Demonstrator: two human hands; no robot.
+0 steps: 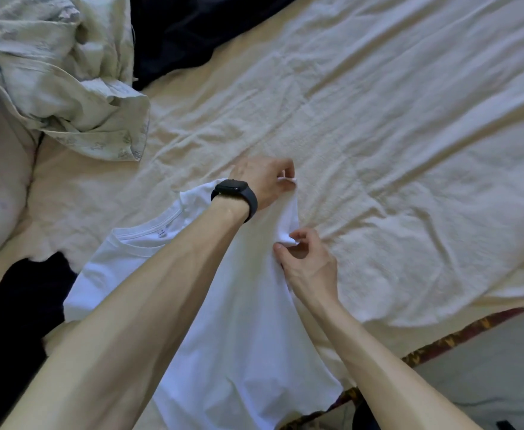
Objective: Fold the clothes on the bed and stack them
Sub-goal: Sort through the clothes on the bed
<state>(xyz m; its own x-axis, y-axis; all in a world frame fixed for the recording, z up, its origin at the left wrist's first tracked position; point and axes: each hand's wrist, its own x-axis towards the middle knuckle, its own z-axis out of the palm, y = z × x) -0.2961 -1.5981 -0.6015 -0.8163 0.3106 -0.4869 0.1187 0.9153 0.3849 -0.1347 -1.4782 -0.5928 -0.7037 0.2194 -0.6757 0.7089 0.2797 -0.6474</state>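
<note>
A white T-shirt (239,321) lies spread on the cream bed sheet (394,135), its round collar toward the left. My left hand (264,178), with a black watch on the wrist, pinches the far corner of the shirt's right sleeve. My right hand (308,259) pinches the near corner of the same sleeve, a hand's width below the left. The sleeve is stretched between the two hands. My forearms cover much of the shirt's body.
A crumpled pale patterned garment (62,72) lies heaped at the upper left. Dark cloth (198,29) lies at the top, and more dark fabric (15,321) at the lower left. The bed's edge (440,342) with a patterned border runs along the lower right, above grey floor.
</note>
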